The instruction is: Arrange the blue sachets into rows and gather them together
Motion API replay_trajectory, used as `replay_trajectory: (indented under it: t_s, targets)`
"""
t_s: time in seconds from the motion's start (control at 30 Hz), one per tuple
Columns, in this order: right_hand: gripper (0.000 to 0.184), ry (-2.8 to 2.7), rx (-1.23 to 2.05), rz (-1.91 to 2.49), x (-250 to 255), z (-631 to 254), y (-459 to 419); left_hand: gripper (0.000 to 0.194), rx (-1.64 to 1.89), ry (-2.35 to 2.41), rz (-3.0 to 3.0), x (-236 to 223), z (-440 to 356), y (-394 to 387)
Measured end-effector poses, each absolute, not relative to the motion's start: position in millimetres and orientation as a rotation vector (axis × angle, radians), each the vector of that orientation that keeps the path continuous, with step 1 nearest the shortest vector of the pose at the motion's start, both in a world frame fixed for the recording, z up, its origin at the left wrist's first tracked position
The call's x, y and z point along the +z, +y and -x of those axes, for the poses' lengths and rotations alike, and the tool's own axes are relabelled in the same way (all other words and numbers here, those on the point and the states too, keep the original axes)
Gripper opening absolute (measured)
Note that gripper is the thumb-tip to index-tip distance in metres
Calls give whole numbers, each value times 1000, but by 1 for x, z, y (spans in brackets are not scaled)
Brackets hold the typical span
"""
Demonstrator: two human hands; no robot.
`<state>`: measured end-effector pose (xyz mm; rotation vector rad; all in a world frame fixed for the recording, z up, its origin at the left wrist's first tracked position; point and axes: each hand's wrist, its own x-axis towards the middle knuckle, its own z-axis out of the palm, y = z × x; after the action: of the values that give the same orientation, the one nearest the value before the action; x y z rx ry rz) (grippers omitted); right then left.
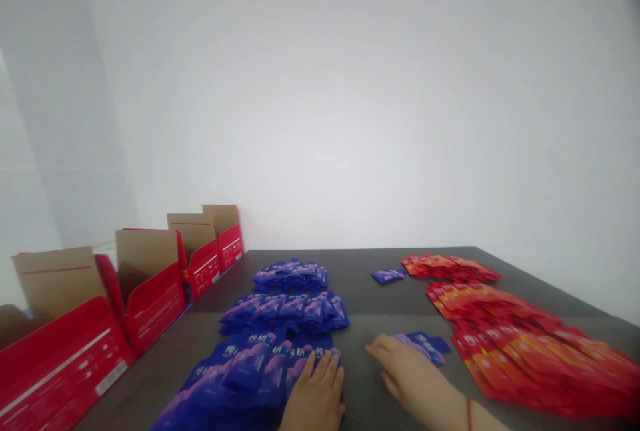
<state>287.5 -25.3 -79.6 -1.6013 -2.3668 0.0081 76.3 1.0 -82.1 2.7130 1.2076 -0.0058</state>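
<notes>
**Two hands among blue and red sachets on a dark table**

The blue sachets (260,364) nearest the camera carry large white characters, too blurred to read. Their faces are deep blue fading to purple, glossy, and they lie overlapped in rows. The left hand (316,394) rests flat on the near row, fingers spread and extended; it grips nothing. The right hand (407,372) lies palm down on the table (360,297), fingers loosely open, fingertips just beside a small pair of blue sachets (424,345) that lie alone between the blue rows and the red ones; whether it touches them cannot be told. A thin red band shows at that wrist.

Farther back lie a second blue row (285,311) and a third blue pile (291,275). To the right, red sachets (525,344) spread in overlapping rows, with a smaller red group (450,266) behind and one stray blue sachet (387,275) near it. Along the left edge stand open red cartons (155,301) with brown inner flaps and white print, unreadable.
</notes>
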Motion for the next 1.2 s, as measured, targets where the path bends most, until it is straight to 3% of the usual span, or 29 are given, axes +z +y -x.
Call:
replay_trajectory:
  t_s: [0.1,0.27,0.37,0.57,0.7,0.8,0.9,1.03,1.2]
  targets:
    - [56,-2250,-195,1780,-93,-327,-18,57,-63,1250,-2668,-83,-77,1]
    - [52,-2191,-102,1894,-126,-354,-21,58,-64,1252,-2648,-86,-74,5]
    - [51,-2195,6,1740,-135,-355,-29,60,-72,1266,-2659,-82,-72,7]
    - [25,-2012,14,1311,-127,-352,-36,54,111,1179,-2624,-74,-80,4]
    - [19,-1887,-5,1222,-121,-342,-37,58,419,785,-2088,-98,-113,-1]
    - [16,-1937,77,1117,-126,-346,-31,63,380,443,-1493,-121,-149,-7]
    - [13,-1862,277,1053,-136,-358,-23,65,404,417,-1237,-135,-174,-11]
    - [43,-1368,791,1035,-144,-358,-27,73,542,579,-1219,-134,-179,-11]
    - [62,-853,1203,883,-133,-321,-45,55,549,701,-1369,-131,-175,-10]
